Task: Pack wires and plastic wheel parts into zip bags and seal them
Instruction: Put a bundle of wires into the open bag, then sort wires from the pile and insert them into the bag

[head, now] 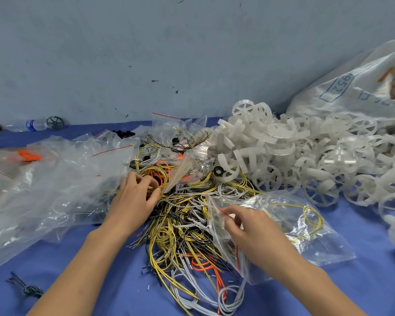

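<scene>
The left hand [136,197] pinches a yellow wire coil [154,176] on the tangled pile; the right hand [244,226] pinches the zip bag [283,224] mouth beside it. Wires look light and springy, better gripped by the whole loop

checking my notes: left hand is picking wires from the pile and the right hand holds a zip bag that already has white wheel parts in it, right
Not quite. The head view shows the zip bag in the right hand holding a coil of yellow wire, not wheel parts. The left hand does grip wires from the wire pile.
</scene>
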